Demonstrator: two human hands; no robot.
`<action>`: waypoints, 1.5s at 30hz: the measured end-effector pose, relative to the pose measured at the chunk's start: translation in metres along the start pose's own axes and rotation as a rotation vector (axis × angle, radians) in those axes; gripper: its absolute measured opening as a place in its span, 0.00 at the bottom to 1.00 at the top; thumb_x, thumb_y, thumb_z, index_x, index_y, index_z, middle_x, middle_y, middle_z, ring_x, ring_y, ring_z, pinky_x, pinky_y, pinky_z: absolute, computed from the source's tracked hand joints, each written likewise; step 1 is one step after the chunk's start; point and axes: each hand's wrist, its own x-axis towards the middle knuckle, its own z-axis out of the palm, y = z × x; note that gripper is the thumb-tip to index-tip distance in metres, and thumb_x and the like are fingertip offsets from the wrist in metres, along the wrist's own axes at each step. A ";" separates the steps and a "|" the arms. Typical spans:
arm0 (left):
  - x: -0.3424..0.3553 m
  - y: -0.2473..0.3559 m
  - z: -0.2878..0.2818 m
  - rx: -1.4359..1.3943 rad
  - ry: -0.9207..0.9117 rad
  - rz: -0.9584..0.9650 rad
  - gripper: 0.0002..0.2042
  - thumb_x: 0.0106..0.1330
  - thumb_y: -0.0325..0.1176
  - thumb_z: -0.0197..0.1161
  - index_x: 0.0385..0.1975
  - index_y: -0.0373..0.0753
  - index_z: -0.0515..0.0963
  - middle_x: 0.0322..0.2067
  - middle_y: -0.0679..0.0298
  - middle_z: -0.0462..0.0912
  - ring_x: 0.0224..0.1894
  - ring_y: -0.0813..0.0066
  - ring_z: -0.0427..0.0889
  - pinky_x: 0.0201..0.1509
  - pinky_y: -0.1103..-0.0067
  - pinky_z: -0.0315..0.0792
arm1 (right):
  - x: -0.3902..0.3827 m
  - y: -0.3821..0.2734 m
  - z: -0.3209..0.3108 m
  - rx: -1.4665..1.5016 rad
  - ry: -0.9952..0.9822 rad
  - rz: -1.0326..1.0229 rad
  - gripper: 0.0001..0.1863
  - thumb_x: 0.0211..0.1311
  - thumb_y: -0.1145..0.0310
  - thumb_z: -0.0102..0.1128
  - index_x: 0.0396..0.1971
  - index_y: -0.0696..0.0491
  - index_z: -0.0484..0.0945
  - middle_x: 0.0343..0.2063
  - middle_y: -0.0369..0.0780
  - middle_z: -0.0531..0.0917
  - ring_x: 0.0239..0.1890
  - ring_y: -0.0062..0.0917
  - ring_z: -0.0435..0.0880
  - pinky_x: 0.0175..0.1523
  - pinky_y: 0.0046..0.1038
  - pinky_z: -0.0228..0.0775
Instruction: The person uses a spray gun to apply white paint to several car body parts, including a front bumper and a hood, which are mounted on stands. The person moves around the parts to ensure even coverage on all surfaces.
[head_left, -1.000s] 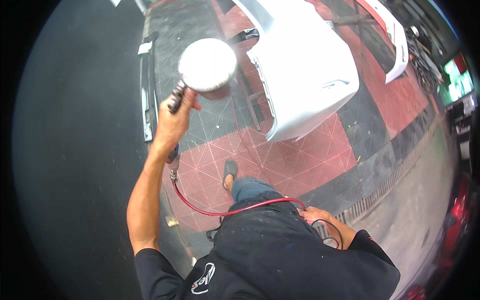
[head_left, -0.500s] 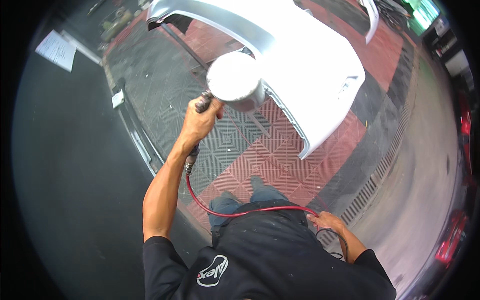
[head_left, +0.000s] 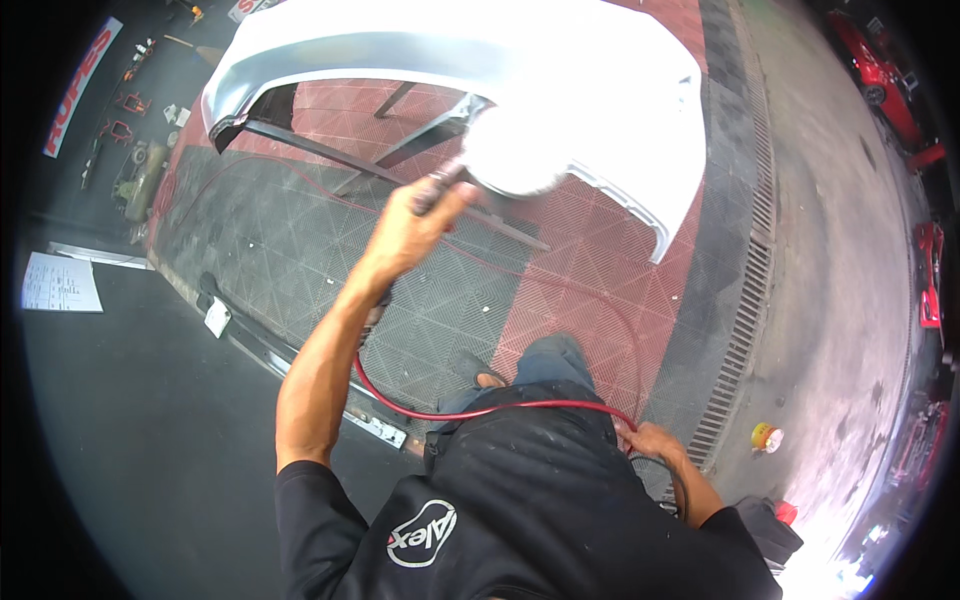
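My left hand (head_left: 418,228) is wrapped round the handle of a spray gun (head_left: 440,186), held out in front of me. The gun's white-topped paint cup (head_left: 515,155) is blurred and overlaps the near edge of a white car bumper (head_left: 625,100); whether they touch I cannot tell. A red air hose (head_left: 500,408) runs from the bottom of the gun across my waist. Low on the right, my right hand (head_left: 648,440) is closed on that hose, with a dark cable or loop beside the wrist.
A metal stand (head_left: 330,165) shows under the bumper. Beneath lie grey and red floor tiles (head_left: 590,300), with a drain grate (head_left: 735,350) to the right. A yellow can (head_left: 767,437) stands on the concrete. Left, a paper sheet (head_left: 62,283) lies on a dark surface, near a long trim strip (head_left: 375,425).
My view has swung, so the bumper appears farther left and higher. The spray gun has moved right with my left hand. My right hand keeps its hold on the hose.
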 end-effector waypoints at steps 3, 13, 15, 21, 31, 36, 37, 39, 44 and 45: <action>-0.010 -0.031 -0.001 0.040 -0.091 0.072 0.23 0.71 0.56 0.64 0.41 0.38 0.82 0.25 0.62 0.82 0.29 0.71 0.81 0.37 0.68 0.74 | -0.015 -0.039 0.059 0.141 0.018 -0.025 0.39 0.70 0.31 0.47 0.32 0.56 0.88 0.32 0.46 0.88 0.41 0.37 0.87 0.51 0.38 0.74; 0.034 -0.073 -0.024 0.154 0.142 0.132 0.23 0.72 0.55 0.62 0.45 0.37 0.76 0.27 0.51 0.86 0.32 0.48 0.87 0.38 0.60 0.77 | -0.005 -0.093 0.069 0.144 0.110 0.133 0.43 0.69 0.28 0.45 0.37 0.58 0.88 0.36 0.49 0.88 0.46 0.40 0.87 0.55 0.40 0.73; 0.038 -0.084 -0.038 0.167 0.173 0.101 0.23 0.72 0.55 0.62 0.45 0.37 0.76 0.27 0.51 0.86 0.32 0.48 0.87 0.38 0.60 0.77 | -0.014 -0.113 0.057 0.090 0.095 0.112 0.45 0.68 0.27 0.44 0.37 0.59 0.88 0.38 0.50 0.89 0.47 0.43 0.87 0.55 0.40 0.73; 0.031 -0.093 -0.069 0.087 0.315 0.006 0.24 0.73 0.55 0.60 0.44 0.36 0.75 0.26 0.51 0.85 0.31 0.47 0.86 0.36 0.60 0.76 | 0.020 -0.071 0.026 -0.034 0.152 0.146 0.51 0.65 0.24 0.43 0.44 0.66 0.86 0.43 0.61 0.85 0.55 0.53 0.83 0.60 0.44 0.71; 0.055 -0.162 -0.157 -0.018 0.576 -0.073 0.27 0.73 0.60 0.58 0.40 0.36 0.76 0.21 0.62 0.77 0.25 0.70 0.78 0.31 0.68 0.72 | -0.069 -0.205 0.006 -0.204 0.284 0.260 0.51 0.65 0.25 0.44 0.43 0.67 0.85 0.42 0.64 0.84 0.55 0.54 0.83 0.59 0.45 0.71; 0.069 -0.207 -0.216 -0.051 0.658 -0.119 0.28 0.72 0.63 0.57 0.36 0.38 0.76 0.21 0.65 0.76 0.24 0.73 0.74 0.29 0.69 0.70 | -0.056 -0.234 0.038 -0.201 0.275 0.321 0.49 0.65 0.26 0.45 0.40 0.66 0.86 0.39 0.63 0.85 0.53 0.53 0.85 0.57 0.44 0.72; 0.071 -0.215 -0.232 -0.079 0.661 -0.136 0.28 0.72 0.63 0.58 0.34 0.39 0.75 0.21 0.66 0.76 0.23 0.74 0.74 0.29 0.70 0.70 | -0.039 -0.218 0.048 -0.194 0.256 0.301 0.49 0.66 0.26 0.45 0.40 0.66 0.86 0.39 0.62 0.85 0.52 0.53 0.85 0.57 0.44 0.72; 0.077 -0.232 -0.262 -0.134 0.657 -0.168 0.28 0.71 0.64 0.58 0.32 0.39 0.75 0.21 0.68 0.74 0.23 0.76 0.72 0.28 0.71 0.69 | -0.032 -0.226 0.060 -0.125 0.234 0.272 0.48 0.66 0.26 0.45 0.40 0.66 0.86 0.40 0.62 0.85 0.52 0.53 0.85 0.56 0.43 0.72; 0.079 -0.272 -0.331 -0.242 0.770 -0.104 0.27 0.70 0.61 0.62 0.28 0.39 0.75 0.20 0.71 0.73 0.22 0.79 0.70 0.26 0.74 0.66 | -0.039 -0.279 0.072 -0.079 0.295 0.307 0.47 0.67 0.28 0.47 0.41 0.66 0.85 0.38 0.61 0.86 0.50 0.51 0.86 0.55 0.43 0.72; 0.078 -0.285 -0.346 -0.247 0.793 -0.099 0.27 0.70 0.61 0.62 0.27 0.38 0.75 0.20 0.71 0.72 0.22 0.79 0.70 0.27 0.74 0.66 | -0.036 -0.284 0.076 -0.101 0.296 0.301 0.46 0.67 0.28 0.47 0.39 0.66 0.86 0.37 0.60 0.86 0.49 0.51 0.86 0.55 0.42 0.73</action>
